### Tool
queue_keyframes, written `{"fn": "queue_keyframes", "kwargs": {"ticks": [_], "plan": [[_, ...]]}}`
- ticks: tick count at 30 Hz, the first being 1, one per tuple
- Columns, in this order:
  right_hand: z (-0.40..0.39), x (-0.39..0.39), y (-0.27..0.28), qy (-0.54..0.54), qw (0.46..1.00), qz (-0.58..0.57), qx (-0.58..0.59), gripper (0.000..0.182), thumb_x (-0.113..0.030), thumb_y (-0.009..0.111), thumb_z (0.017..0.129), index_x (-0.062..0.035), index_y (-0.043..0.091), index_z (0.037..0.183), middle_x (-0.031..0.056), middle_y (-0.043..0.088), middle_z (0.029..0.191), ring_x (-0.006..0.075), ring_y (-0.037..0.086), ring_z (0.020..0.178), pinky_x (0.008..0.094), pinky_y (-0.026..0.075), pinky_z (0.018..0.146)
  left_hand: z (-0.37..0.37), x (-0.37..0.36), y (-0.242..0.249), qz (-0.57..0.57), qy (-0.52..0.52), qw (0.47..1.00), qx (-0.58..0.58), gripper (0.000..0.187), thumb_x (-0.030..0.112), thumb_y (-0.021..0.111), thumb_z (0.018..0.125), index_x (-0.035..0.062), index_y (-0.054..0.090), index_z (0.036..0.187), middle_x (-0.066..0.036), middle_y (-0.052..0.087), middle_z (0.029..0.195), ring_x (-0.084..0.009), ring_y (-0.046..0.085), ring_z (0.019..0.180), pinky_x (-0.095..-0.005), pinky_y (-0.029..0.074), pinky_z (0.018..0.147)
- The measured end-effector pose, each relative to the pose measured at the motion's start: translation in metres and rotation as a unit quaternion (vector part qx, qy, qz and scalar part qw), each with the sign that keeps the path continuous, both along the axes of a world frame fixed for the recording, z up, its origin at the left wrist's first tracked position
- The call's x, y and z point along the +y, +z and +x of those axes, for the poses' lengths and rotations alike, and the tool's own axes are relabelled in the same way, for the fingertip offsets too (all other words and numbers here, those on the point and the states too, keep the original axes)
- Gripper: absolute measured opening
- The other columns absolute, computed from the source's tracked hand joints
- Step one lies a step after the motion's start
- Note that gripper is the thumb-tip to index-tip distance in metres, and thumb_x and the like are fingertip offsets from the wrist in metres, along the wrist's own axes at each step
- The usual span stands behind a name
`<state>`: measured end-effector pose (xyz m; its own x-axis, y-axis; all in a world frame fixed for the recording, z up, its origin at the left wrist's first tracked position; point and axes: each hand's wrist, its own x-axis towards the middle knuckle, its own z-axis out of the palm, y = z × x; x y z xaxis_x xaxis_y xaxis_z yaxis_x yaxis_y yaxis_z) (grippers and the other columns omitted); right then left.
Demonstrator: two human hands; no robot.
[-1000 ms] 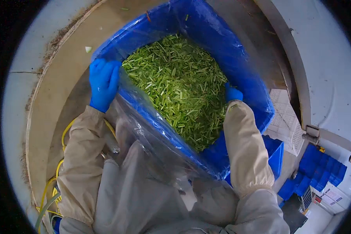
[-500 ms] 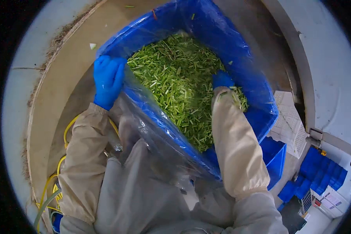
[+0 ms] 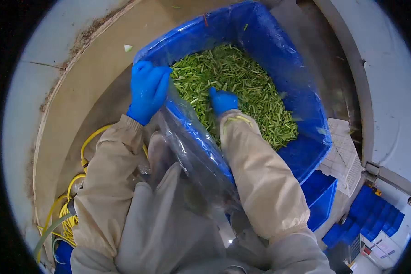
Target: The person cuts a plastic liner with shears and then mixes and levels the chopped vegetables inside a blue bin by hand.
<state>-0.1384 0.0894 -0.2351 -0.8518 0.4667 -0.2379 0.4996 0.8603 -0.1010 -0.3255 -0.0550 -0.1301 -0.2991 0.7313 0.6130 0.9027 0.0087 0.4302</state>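
My left hand [image 3: 147, 92], in a blue glove, is closed on the near left corner of the blue bin [image 3: 308, 155], where a clear plastic liner [image 3: 187, 153] drapes over the rim. Inside the bin lies a pile of chopped green stalks [image 3: 255, 98]. My right hand [image 3: 223, 101], also gloved in blue, is within the pile, left of its middle. Its fingers are partly sunk among the pieces, so what they hold, if anything, is hidden. A few green pieces cling to the right sleeve.
White perforated crates [image 3: 340, 155] and a smaller blue container [image 3: 318, 198] stand right of the bin. Stacked blue crates [image 3: 374, 212] sit at the lower right. A yellow hose [image 3: 70, 223] lies coiled at the lower left. A curved pale wall surrounds the area.
My right hand has moved left through the green pieces, away from the bin's right side. My left hand stays on the rim. The view has shifted, moving the bin slightly right in the picture.
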Motion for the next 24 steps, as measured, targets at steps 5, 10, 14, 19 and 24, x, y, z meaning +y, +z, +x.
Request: {"fn": "queue_keyframes", "kwargs": {"ticks": [5, 10, 14, 19, 24], "plan": [[0.017, -0.015, 0.032, 0.001, 0.994, -0.046, 0.104, 0.016, -0.015, 0.054, 0.074, -0.0067, 0.052, 0.088, 0.0189, 0.059, 0.077, 0.0358, 0.059, 0.072, 0.0446, 0.046, 0.060, 0.002, -0.003, 0.002, 0.010, 0.004, 1.000, -0.008, 0.009, 0.008, 0.056, 0.073, 0.0056, 0.060, 0.081, -0.008, 0.053, 0.067, -0.0247, 0.047, 0.067, -0.0362, 0.036, 0.071], [0.028, 0.047, 0.026, -0.267, 0.955, -0.124, 0.028, 0.020, -0.019, 0.046, 0.082, -0.0072, 0.052, 0.098, 0.0220, 0.058, 0.091, 0.0386, 0.058, 0.081, 0.0476, 0.045, 0.071, 0.001, -0.003, 0.003, -0.012, 0.004, 1.000, -0.023, 0.009, 0.008, 0.056, 0.074, 0.0055, 0.060, 0.081, -0.008, 0.054, 0.067, -0.0245, 0.047, 0.066, -0.0362, 0.036, 0.071], [0.030, 0.065, 0.018, -0.195, 0.970, -0.080, -0.119, 0.040, -0.025, 0.041, 0.085, -0.0112, 0.041, 0.122, 0.0201, 0.055, 0.109, 0.0353, 0.054, 0.098, 0.0441, 0.043, 0.082, 0.000, -0.002, -0.001, 0.005, 0.001, 1.000, -0.012, 0.010, 0.009, 0.056, 0.073, 0.0055, 0.059, 0.082, -0.007, 0.051, 0.065, -0.0246, 0.047, 0.065, -0.0361, 0.035, 0.071], [0.042, 0.061, 0.025, -0.252, 0.961, -0.112, -0.033, 0.041, -0.029, 0.045, 0.085, -0.0110, 0.045, 0.121, 0.0186, 0.048, 0.120, 0.0336, 0.047, 0.109, 0.0449, 0.036, 0.093, -0.001, -0.003, 0.000, -0.005, 0.000, 1.000, -0.028, 0.009, 0.010, 0.056, 0.072, 0.0063, 0.059, 0.081, -0.007, 0.048, 0.062, -0.0246, 0.046, 0.063, -0.0364, 0.035, 0.070], [-0.007, 0.097, 0.001, -0.190, 0.976, -0.087, 0.056, 0.046, -0.035, 0.049, 0.084, -0.0099, 0.046, 0.122, 0.0283, 0.040, 0.123, 0.0391, 0.039, 0.116, 0.0457, 0.037, 0.092, 0.001, -0.003, 0.002, 0.004, -0.005, 0.999, -0.032, 0.009, 0.010, 0.057, 0.072, 0.0081, 0.059, 0.081, -0.006, 0.048, 0.062, -0.0243, 0.046, 0.062, -0.0366, 0.035, 0.070]]}}
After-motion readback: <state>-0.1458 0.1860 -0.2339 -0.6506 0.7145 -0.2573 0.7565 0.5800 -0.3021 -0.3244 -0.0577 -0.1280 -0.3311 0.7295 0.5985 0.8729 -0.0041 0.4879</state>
